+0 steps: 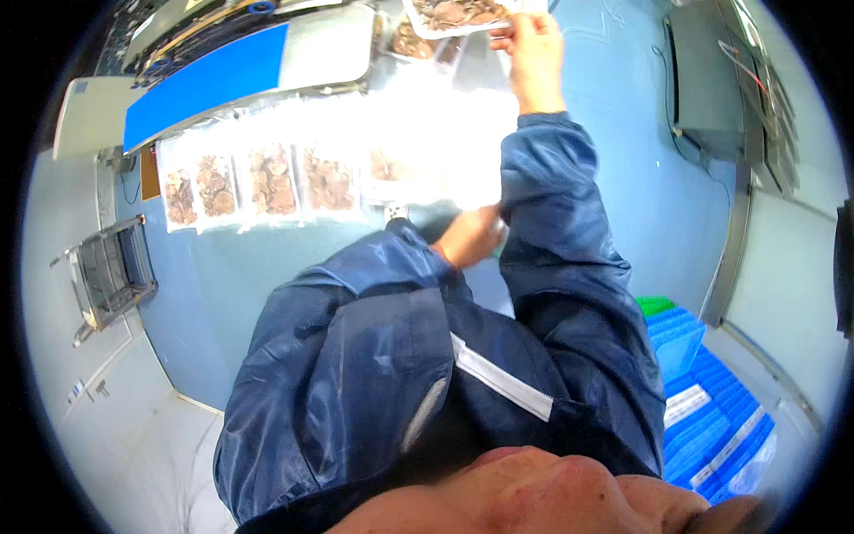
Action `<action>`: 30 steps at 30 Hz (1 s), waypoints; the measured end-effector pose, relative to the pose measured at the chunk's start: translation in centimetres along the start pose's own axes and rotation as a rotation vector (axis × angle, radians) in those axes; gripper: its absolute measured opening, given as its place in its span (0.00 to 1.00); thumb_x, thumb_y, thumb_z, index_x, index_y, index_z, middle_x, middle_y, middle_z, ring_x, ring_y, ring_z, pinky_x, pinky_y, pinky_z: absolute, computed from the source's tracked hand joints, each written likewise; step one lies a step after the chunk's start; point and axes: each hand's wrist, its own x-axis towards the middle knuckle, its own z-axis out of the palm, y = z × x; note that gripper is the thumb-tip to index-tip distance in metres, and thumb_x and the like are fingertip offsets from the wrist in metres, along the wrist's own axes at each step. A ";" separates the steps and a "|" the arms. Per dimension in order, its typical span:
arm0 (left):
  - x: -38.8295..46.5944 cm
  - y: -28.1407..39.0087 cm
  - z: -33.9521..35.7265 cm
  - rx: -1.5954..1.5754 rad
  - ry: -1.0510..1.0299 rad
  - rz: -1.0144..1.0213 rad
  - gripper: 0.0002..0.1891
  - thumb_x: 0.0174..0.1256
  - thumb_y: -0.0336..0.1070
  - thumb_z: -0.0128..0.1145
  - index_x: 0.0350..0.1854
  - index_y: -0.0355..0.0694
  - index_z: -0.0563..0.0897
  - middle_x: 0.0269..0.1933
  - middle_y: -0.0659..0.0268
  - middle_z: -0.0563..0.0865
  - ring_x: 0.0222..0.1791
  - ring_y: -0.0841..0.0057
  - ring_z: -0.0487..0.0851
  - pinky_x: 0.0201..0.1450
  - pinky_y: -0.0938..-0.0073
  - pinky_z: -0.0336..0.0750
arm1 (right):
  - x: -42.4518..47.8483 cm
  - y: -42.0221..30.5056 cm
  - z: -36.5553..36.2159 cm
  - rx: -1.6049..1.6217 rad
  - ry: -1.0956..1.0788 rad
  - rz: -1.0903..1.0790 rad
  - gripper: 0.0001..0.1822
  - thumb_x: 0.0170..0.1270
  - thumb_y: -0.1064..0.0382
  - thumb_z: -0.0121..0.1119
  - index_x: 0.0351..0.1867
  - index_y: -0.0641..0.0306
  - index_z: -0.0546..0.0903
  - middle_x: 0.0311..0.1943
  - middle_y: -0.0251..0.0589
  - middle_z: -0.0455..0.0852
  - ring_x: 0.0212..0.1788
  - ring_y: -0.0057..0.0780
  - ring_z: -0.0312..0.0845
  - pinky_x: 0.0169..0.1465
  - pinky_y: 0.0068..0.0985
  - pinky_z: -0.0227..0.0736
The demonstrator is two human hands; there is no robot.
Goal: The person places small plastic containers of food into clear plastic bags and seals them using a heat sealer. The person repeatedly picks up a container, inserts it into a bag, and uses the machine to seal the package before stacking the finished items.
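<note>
My right hand [537, 60] reaches far forward and grips the near right corner of a white tray [460, 31]. Brown, flat, irregular pieces [454, 13] fill this tray, which is cut off by the top of the picture. Close to my body, my left hand [470, 237] is blurred beside the right sleeve; whether its fingers hold something is hidden. Clear plastic packs [272, 180] of similar brown pieces lie side by side to the left of my hands. Strong glare washes out the worktop and another pack [387, 167] at its middle.
Behind the packs lie a bright blue panel [207, 80] and a pale metal tray [327, 47]. Another container of brown pieces [410, 43] is beyond the glare. Blue plastic crates [714, 427] are stacked at lower right. A metal frame [113, 270] stands left, a dark cabinet [707, 80] right.
</note>
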 end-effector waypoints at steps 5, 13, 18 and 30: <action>1.2 4.8 0.9 0.005 0.142 -0.060 0.10 0.65 0.37 0.60 0.42 0.35 0.83 0.40 0.50 0.87 0.40 0.61 0.86 0.46 0.66 0.79 | -16.3 -16.0 -11.4 0.172 -0.194 0.320 0.08 0.70 0.63 0.56 0.31 0.60 0.74 0.30 0.31 0.78 0.31 0.20 0.75 0.34 0.21 0.71; 1.7 7.0 4.5 0.107 0.222 0.102 0.09 0.62 0.32 0.66 0.41 0.37 0.82 0.34 0.60 0.84 0.32 0.71 0.84 0.36 0.69 0.78 | -38.0 -13.6 -22.9 0.308 0.080 0.819 0.04 0.68 0.65 0.59 0.34 0.61 0.79 0.37 0.39 0.85 0.23 0.18 0.76 0.23 0.16 0.72; 0.3 7.2 6.0 0.499 0.235 0.364 0.13 0.54 0.28 0.67 0.42 0.36 0.81 0.40 0.54 0.84 0.42 0.55 0.83 0.44 0.63 0.78 | -40.1 -11.6 -26.2 0.278 0.368 0.653 0.05 0.69 0.67 0.56 0.42 0.66 0.78 0.33 0.39 0.83 0.25 0.21 0.77 0.29 0.20 0.78; -1.1 0.6 9.1 0.534 0.130 -0.079 0.17 0.61 0.36 0.61 0.50 0.37 0.77 0.46 0.49 0.84 0.49 0.52 0.84 0.52 0.56 0.77 | -40.3 -4.0 -24.9 -0.256 0.532 0.342 0.06 0.72 0.67 0.57 0.41 0.68 0.74 0.28 0.41 0.81 0.25 0.25 0.81 0.32 0.22 0.80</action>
